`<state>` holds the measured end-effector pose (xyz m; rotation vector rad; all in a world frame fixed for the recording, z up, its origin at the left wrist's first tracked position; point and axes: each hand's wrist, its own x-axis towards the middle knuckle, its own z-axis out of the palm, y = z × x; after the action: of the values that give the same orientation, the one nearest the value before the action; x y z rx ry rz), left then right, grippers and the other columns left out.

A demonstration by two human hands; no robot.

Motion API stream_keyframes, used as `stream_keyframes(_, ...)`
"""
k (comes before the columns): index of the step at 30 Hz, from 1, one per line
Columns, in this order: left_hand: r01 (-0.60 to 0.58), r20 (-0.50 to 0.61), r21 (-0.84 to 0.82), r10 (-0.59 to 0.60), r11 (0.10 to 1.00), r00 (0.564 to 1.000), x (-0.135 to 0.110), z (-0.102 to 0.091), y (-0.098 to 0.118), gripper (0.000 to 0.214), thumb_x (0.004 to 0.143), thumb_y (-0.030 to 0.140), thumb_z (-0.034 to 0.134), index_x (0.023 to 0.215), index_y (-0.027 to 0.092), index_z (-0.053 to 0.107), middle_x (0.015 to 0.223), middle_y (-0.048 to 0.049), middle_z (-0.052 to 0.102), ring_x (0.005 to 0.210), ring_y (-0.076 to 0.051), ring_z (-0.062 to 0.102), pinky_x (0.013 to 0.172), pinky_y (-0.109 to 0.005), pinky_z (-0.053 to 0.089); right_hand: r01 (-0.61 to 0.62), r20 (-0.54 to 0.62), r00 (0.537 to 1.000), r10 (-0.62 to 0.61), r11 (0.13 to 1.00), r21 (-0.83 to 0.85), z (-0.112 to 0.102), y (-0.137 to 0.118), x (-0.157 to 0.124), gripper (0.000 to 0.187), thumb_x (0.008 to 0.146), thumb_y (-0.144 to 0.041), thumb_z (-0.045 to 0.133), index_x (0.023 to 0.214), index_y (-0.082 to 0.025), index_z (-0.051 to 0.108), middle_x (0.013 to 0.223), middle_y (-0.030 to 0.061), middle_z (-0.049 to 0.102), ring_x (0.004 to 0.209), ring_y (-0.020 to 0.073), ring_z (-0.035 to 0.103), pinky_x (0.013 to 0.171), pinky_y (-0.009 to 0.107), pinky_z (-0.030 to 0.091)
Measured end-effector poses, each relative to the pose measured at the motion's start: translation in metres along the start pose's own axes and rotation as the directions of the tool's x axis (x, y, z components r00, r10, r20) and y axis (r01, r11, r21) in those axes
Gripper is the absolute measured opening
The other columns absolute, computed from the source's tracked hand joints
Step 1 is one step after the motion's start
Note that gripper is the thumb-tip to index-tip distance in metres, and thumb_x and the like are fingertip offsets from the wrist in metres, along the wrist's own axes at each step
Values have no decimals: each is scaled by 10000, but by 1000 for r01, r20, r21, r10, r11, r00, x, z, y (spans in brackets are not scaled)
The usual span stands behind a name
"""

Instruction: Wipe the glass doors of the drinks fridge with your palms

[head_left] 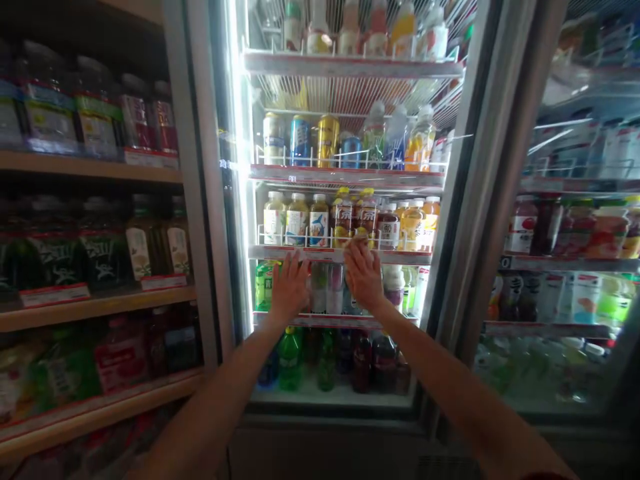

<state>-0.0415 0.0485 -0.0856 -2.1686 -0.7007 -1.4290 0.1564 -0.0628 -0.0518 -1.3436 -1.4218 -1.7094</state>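
Note:
My left hand (290, 287) and my right hand (364, 275) are raised side by side, fingers up, at the glass door (330, 293) of a lit drinks cooler. Neither hand appears to hold anything. Both seem flat against the glass, though the contact is hard to judge. The left hand covers part of a row of green-labelled drinks (265, 285). The right fingertips overlap the wire-railed shelf edge (340, 254), just below brown-labelled bottles with yellow caps (354, 217). Several cans (310, 288) stand between my hands.
Wooden shelves (90, 167) of bottled drinks with red price strips stand to the left. A second glass-doored cooler (565, 263) stands to the right. Cans and juice bottles fill the upper cooler shelves, and green and dark bottles (325, 363) stand on the bottom shelf.

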Motion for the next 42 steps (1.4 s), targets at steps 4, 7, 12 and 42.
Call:
stream_keyframes(4,42,32,4,-42,999,999,-16,1,-12,653,819,341,598,1419,199,381,1538,-132,259,1440,-305,173,1145,-548,196,-72,-56,996,73,997,29,3,-1,5,522,920,-219,377,1442,-210,369,1434,119,444,1388,282,309,1121,560,213)
stream_keyframes(7,57,56,21,-58,998,997,-29,2,-22,660,826,351,595,1424,181,372,1544,-145,232,1443,-309,152,1144,-550,198,-201,-69,977,204,978,47,13,-16,4,536,905,-225,386,1439,-180,378,1462,140,399,1406,309,263,1116,589,197)
stream_keyframes(12,87,87,49,-91,995,992,-46,3,-33,718,816,341,617,1453,195,321,1546,-141,229,1446,-301,137,1149,-547,184,53,172,982,-76,989,137,28,-69,-9,513,874,-178,425,1385,-213,459,1465,90,413,1412,272,263,1156,543,137)
stream_keyframes(42,265,342,92,-281,960,897,-188,4,-92,671,811,221,560,1426,98,320,1522,-207,262,1422,-306,238,1116,-534,279,301,189,892,-411,851,430,65,-207,-57,508,897,-69,377,1393,-160,433,1445,102,441,1391,228,326,1175,544,73)
